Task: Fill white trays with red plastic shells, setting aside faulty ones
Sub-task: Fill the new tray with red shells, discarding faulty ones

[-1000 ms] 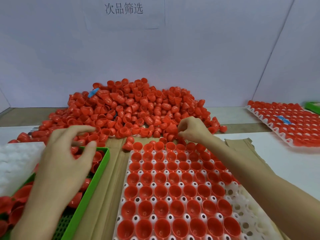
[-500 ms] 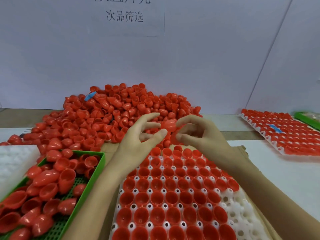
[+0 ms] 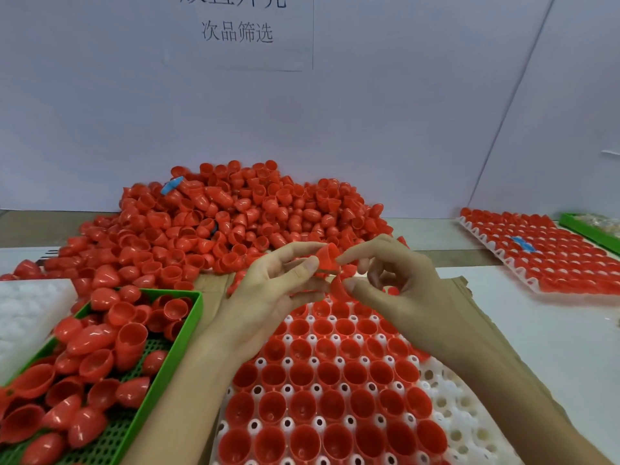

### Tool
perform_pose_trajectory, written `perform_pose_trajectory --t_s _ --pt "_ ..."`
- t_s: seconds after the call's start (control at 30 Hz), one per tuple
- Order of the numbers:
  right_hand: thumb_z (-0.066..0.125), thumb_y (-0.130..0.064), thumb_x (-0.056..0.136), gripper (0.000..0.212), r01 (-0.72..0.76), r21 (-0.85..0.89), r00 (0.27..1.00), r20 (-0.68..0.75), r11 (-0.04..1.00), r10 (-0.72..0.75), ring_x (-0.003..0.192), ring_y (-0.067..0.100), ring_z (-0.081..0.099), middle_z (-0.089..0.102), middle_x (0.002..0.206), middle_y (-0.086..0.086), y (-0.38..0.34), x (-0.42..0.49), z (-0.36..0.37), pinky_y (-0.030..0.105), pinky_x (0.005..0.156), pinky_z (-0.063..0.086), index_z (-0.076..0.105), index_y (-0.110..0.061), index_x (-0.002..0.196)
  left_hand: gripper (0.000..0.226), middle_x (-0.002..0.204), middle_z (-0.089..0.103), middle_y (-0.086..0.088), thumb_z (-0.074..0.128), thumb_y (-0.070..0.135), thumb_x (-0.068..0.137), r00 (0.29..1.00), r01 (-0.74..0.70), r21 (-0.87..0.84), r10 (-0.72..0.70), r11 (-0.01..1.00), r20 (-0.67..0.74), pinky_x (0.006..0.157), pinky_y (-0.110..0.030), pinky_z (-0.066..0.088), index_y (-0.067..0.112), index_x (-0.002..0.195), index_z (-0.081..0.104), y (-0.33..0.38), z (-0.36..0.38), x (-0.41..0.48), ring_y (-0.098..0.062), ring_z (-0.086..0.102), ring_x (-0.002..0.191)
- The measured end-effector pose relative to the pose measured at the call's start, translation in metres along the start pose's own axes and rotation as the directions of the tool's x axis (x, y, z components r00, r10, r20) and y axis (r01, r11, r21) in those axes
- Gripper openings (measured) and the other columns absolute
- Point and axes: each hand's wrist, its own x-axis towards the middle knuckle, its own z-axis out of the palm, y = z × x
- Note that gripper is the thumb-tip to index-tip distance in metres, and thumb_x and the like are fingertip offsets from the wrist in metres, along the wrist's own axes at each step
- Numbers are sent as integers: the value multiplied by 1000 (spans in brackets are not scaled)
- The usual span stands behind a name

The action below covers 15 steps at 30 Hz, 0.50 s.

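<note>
A white paper sheet (image 3: 238,31) printed with dark Chinese characters hung on the pale partition wall (image 3: 385,122) behind the bench (image 3: 543,333). Flat brown cardboard (image 3: 209,290) lay on the bench's white top. A small blue strip (image 3: 171,185) lay near the wall, left of centre.

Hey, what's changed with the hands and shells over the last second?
The left hand moved right from over the green bin to meet the right hand, which lifted a red shell from the edge of the pile; both now pinch it above the white tray. Bin, pile and tray stayed put.
</note>
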Motion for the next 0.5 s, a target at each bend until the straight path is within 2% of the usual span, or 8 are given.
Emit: perform_pose_trajectory --t_s 0.1,0.23,0.3,0.37,0.43,0.47,0.5 --pt "74 -5 85 23 25 -49 999 35 999 -23 66 13 55 60 89 -7 2 -1 1 35 74 53 74 -24 99 29 111 73 -15 68 26 88 999 34 -23 -33 999 22 86 -29 56 16 115 74 -2 3 -1 -24 70 98" --pt "73 -6 87 19 49 -93 999 21 994 -47 70 12 61 69 85 -7 8 -6 -10 36 71 54 76 -22 97 23 114 74 -13 67 31 92 996 72 41 -74 997 53 85 -29 57 21 111 75 -5 3 -1 -24 72 98" --pt "74 -4 86 20 37 -76 998 -44 996 -40 67 15 60 68 82 -3 13 -9 -25 42 69 55 75 -21 96 23 114 74 -13 63 31 94 998 63 51 -63 997 13 82 -27 57 21 112 74 -5 0 1 -22 72 95" --pt "75 -8 85 19 15 -111 996 -80 994 -24 64 25 57 65 76 0 20 -16 -47 44 65 54 76 -25 93 22 108 75 -10 62 31 92 995 53 5 -52 999 -86 77 -27 59 22 105 76 -2 -6 3 -19 73 90" --pt "75 -16 84 19 -21 -225 1000 -1 974 21 58 19 52 61 70 -4 28 -29 -69 31 58 48 76 -34 90 18 99 76 -5 62 30 91 978 36 -59 -47 998 -204 72 -25 59 22 98 77 0 -14 4 -16 72 85" --pt "75 -19 83 19 -50 -309 996 60 950 71 58 15 51 61 68 -8 32 -37 -76 21 56 43 76 -38 87 16 94 75 -3 61 28 93 963 24 -93 -48 995 -264 70 -25 58 21 96 76 0 -18 5 -13 71 81" --pt "76 -22 82 20 -80 -400 984 113 913 136 58 10 52 61 67 -11 36 -45 -79 17 56 42 75 -41 84 16 90 74 -1 59 25 96 945 10 -123 -50 992 -324 70 -25 57 21 94 74 1 -21 5 -12 70 78"
